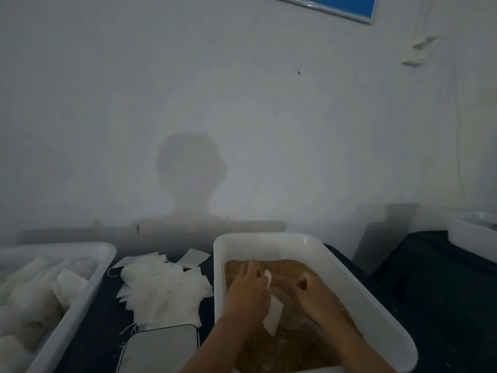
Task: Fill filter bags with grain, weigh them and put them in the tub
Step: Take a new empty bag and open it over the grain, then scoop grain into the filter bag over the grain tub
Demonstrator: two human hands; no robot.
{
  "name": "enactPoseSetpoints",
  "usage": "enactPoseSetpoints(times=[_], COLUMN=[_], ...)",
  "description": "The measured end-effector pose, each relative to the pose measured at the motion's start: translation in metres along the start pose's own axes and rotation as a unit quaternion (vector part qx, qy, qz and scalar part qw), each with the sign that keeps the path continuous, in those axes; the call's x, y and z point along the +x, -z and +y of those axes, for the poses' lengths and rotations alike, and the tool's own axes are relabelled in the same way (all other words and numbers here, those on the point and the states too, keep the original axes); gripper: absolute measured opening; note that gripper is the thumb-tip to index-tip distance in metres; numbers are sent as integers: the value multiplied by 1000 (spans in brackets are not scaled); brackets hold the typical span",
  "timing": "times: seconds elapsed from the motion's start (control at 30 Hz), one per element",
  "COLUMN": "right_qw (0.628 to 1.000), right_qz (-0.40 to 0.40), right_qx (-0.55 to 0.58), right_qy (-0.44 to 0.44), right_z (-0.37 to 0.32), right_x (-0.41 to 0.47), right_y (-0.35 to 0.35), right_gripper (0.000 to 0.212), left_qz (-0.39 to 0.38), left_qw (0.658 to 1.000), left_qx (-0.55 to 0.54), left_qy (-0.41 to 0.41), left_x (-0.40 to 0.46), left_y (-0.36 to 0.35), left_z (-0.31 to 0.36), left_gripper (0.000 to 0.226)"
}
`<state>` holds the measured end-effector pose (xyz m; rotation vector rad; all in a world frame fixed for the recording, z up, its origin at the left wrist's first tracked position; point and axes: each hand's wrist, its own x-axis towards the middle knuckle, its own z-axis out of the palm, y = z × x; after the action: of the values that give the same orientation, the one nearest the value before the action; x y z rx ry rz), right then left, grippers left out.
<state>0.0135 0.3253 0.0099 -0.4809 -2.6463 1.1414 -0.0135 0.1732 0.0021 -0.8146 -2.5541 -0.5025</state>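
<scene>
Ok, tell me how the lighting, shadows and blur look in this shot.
Head view: dim, flat light; a soft head-and-shoulders shadow falls on the wall; a small glint on the grain tub rim; wide-angle bending at the edges; the left hand, the right hand and the bag look slightly soft.

left hand (248, 289): back up, fingers curled inward, pinching something white at its right edge
right hand (313, 293): back up, fingers curled down, thumb tucked toward the left hand; what it grips can't be made out
left forearm (215, 343): bare, enters from bottom centre, angled up and right
right forearm (349, 343): bare, enters from bottom right, angled up and left
spacing: hands close together, not touching
</scene>
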Motion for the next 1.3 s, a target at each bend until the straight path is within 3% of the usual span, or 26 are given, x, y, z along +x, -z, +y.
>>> enactPoseSetpoints(times=[0.07,0.17,0.33,0.43,0.53,0.63,0.73,0.83,0.9,1.03,1.3], right_qw=[989,959,942,933,933,925,917,906,913,928,964], right_qz=[7,-99,-72,-78,-33,26,4,-30,-48,-63,-34], right_qx=[-146,-265,-326,-352,-355,-371,-388,-412,-398,-363,-250], right_qy=[29,15,19,19,44,78,91,94,76,62,81], right_z=[6,13,14,13,8,-1,-10,-16,-19,-20,-2], right_x=[-3,-7,-8,-8,-8,-6,-5,-1,2,18,17], right_y=[1,0,-5,-7,-5,7,21,22,13,-14,-16], right_gripper=[10,31,37,41,37,56,60,45,38,52,34], left_qz=[47,79,98,67,72,67,68,60,61,77,-13], left_qw=[998,995,993,995,989,987,987,992,993,995,995], left_qx=[15,51,66,16,-11,-9,-11,-6,-2,8,-17], left_qy=[28,42,29,75,128,146,143,115,99,70,93], left_x=[0,0,-1,-3,-3,-3,-3,-1,-1,-1,-2], left_y=[5,10,14,7,5,4,3,1,2,12,6], left_z=[0,2,2,-1,-1,-1,-2,-3,-2,0,-7], left_gripper=[27,30,24,31,22,18,18,23,27,21,36])
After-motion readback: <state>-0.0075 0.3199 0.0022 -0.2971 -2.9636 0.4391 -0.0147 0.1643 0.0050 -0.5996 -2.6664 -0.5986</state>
